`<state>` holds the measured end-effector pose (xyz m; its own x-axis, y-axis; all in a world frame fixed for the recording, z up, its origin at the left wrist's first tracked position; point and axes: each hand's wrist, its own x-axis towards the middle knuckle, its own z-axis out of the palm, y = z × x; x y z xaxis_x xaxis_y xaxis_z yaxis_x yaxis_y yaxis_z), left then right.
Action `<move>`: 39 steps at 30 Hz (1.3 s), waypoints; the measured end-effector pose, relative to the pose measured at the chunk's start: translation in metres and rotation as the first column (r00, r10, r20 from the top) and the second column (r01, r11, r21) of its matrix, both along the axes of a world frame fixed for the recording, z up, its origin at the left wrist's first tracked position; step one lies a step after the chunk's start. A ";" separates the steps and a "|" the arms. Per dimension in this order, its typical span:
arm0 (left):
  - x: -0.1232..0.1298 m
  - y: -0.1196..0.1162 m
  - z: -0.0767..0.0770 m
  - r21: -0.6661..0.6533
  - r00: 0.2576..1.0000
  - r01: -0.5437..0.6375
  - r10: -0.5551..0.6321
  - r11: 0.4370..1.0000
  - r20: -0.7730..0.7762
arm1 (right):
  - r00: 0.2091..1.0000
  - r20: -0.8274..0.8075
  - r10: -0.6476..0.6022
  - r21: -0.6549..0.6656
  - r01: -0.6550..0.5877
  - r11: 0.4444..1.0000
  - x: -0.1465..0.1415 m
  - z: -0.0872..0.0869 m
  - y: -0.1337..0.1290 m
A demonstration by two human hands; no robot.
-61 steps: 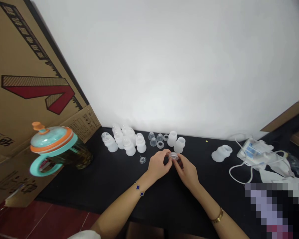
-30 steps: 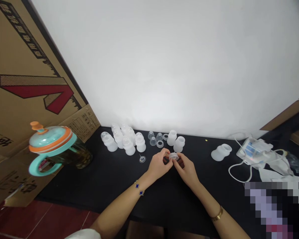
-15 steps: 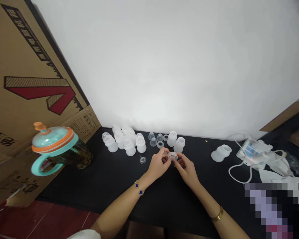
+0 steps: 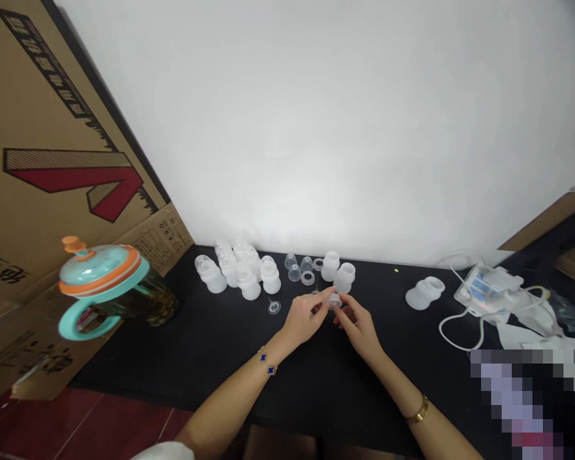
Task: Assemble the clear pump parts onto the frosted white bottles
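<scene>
Between my hands is a small translucent bottle collar ring, held just above the black table. My left hand grips its left side, fingers bent over the top. Thumb and fingers of my right hand pinch the right side. Behind it stand two open white bottles. Clear caps and loose rings lie to their left. A clear nipple-like disc with a stem rests left of my left hand. Another such piece is partly hidden behind my left fingers.
Several capped white bottles are grouped at the left. A large teal-lidded jug stands beside a cardboard box. To the right, a white bottle lies tilted near a white device with cables.
My left fingers have shifted over the top of the ring, covering more of it. The ring appears slightly tilted. My right hand keeps nearly the same place.
</scene>
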<state>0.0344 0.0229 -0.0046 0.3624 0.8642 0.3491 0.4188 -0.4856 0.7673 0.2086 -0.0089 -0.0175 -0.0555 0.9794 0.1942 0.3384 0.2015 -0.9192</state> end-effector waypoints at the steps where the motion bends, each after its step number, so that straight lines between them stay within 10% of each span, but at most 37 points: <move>1: 0.000 0.000 0.000 0.001 1.000 -0.001 0.001 1.000 -0.007 | 1.000 -0.002 0.001 -0.002 -0.001 1.000 0.000 0.000 0.000; 39: 0.003 0.000 -0.006 0.043 0.998 -0.006 0.003 0.999 0.062 | 0.998 -0.055 0.033 -0.013 -0.034 0.999 0.000 -0.004 0.000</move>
<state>0.0377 0.0225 -0.0109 0.3350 0.8493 0.4079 0.3737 -0.5172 0.7700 0.2086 -0.0086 -0.0214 -0.0781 0.9798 0.1841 0.2807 0.1988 -0.9390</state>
